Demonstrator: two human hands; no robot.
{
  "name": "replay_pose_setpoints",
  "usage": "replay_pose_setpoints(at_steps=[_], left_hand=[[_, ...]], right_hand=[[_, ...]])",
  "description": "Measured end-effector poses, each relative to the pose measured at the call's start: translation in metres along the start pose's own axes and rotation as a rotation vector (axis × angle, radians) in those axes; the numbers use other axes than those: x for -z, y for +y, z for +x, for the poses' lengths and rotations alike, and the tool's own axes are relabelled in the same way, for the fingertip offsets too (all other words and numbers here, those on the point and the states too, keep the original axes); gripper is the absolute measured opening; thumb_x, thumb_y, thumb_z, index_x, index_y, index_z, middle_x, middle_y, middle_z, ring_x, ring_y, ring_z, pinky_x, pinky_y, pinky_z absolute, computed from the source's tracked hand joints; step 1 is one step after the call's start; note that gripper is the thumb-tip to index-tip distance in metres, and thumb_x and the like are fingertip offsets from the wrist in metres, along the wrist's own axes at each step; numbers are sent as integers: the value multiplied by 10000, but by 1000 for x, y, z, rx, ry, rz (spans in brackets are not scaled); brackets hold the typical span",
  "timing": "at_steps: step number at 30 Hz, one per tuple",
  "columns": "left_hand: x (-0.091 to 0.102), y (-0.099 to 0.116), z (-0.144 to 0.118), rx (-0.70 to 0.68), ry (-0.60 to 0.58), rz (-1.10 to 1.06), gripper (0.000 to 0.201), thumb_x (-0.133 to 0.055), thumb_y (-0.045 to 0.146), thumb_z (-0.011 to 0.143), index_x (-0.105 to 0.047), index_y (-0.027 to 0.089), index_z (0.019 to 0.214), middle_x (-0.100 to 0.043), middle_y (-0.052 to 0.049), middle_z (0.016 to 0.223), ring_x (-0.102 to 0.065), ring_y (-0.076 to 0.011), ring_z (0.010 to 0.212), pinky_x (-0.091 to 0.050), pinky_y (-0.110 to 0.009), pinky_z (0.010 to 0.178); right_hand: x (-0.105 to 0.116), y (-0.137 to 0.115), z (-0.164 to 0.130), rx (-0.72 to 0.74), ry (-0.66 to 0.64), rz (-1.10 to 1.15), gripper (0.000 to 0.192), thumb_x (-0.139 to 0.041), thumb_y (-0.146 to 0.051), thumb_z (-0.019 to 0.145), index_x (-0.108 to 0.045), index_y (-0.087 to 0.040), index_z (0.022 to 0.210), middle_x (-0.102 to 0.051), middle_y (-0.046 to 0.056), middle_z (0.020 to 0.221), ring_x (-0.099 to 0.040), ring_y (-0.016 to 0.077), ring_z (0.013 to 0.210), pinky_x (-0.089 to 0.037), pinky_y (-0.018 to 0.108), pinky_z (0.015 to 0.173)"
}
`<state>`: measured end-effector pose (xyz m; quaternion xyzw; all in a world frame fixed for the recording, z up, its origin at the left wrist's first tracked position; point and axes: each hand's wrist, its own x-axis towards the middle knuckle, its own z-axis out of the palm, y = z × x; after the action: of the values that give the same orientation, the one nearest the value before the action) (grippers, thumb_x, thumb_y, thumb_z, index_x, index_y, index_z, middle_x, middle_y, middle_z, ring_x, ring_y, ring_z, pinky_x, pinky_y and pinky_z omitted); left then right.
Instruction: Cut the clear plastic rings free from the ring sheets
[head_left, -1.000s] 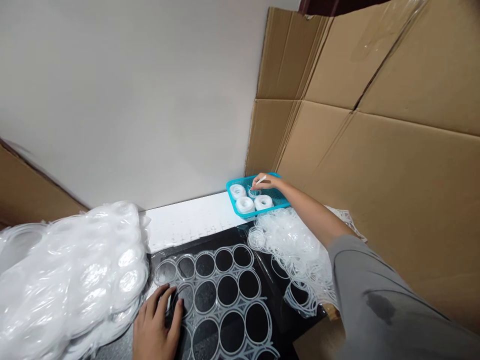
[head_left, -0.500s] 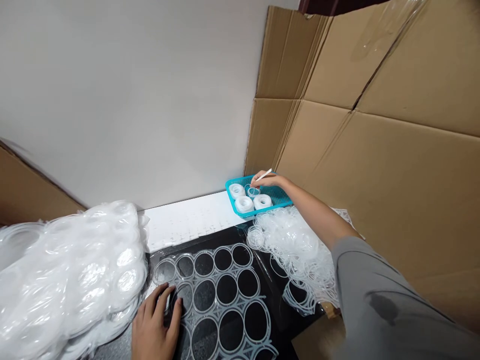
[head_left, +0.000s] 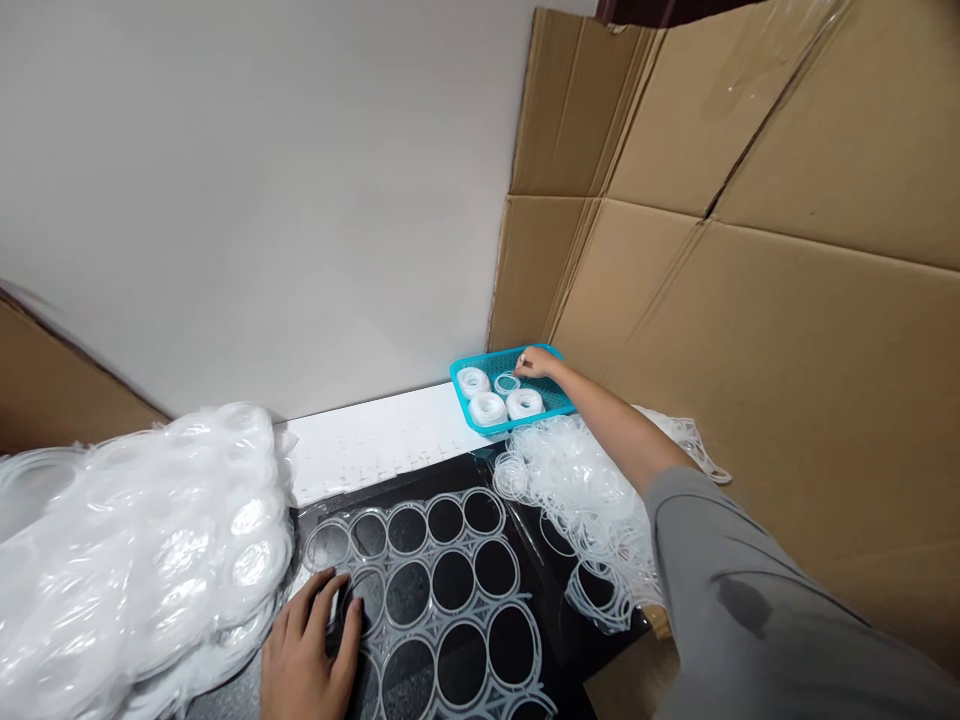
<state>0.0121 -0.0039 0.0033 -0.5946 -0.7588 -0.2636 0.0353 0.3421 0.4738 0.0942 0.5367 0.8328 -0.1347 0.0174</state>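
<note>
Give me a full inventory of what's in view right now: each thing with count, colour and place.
basket: one, teal, far end of the table by the cardboard.
ring stacks: three, white, inside the basket.
single ring: one, clear, in the basket at the right fingertips.
ring sheet: one, clear lattice of rings, flat on the black table, under the left hand.
loose rings: a tangled heap, clear-white, right of the sheet.
sheet pile: one large heap, white, at left.
white strip: one, along the wall.
cardboard: brown panels, at right; another piece at far left.
wall: white, behind.
left hand: flat on the sheet's near corner.
right hand: reaching into the basket, grey sleeve.
</note>
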Motion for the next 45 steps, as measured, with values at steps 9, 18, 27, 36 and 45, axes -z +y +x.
replay_pose_setpoints(at_steps=[9,18,27,36,45], left_hand=[[1,5,3,-17,3,0,458,-470,525,998,-688,198,1234,-693,-135,1298,-647,-328,1186,-511,-493,1020],[0,18,2,63,-80,56,588,-403,525,1023,-539,179,1478,-508,-170,1595,-450,-357,1486,-333,-591,1233],[29,9,23,123,-237,-249,325,-444,479,921,-630,236,812,-674,-78,775,-655,-257,716,-549,-402,714],[125,98,79,-100,-179,-568,291,-627,511,934,-690,228,951,-699,-28,849,-651,-185,730,-501,-277,631],[151,285,188,-411,10,-840,180,-628,368,948,-655,197,900,-589,16,733,-547,-109,653,-425,-242,610]], right_hand=[[48,-34,-30,-36,-42,-67,280,-722,-307,928,-812,-126,1122,-800,146,1137,-732,239,1054,-472,241,781],[-18,-140,-220,487,-35,326,333,-411,-295,1103,-733,-219,1149,-801,54,943,-721,179,828,-525,287,803],[-159,-164,-304,275,244,325,190,-499,-71,997,-648,-185,1031,-693,108,1061,-662,257,984,-576,411,892],[-3,-113,-372,420,356,507,327,-475,-113,1014,-655,-250,1249,-686,74,1096,-713,196,964,-608,336,891],[165,-1,-390,185,1111,-14,207,-544,-297,1040,-720,-287,1149,-716,85,1091,-699,271,988,-565,409,899]])
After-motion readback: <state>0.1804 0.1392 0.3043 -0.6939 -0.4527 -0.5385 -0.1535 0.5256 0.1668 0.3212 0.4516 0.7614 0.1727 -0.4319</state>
